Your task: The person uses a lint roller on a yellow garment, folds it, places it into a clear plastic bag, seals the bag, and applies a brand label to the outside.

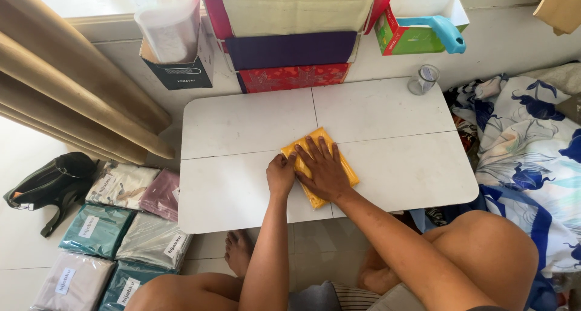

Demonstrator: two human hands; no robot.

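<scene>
A folded yellow cloth (pixel 319 166) lay near the middle of a low white desk (pixel 242 123), pinned flat under the right hand (pixel 325 169) with fingers spread wide while the left hand (pixel 281 175), fingers curled, pressed its edge, packaged fabrics (pixel 115 226) stacked on the floor beside.

Both forearms reach forward from the bottom of the view, converging until the hands touch side by side. The right hand (pixel 324 169) lies flat, palm down, fingers (pixel 315 149) spread and pointing away from the body. The left hand (pixel 281 175) is curled into a loose grip just left of it, knuckles up, thumb side against the right hand's edge. Bare knees rise on either side.
</scene>
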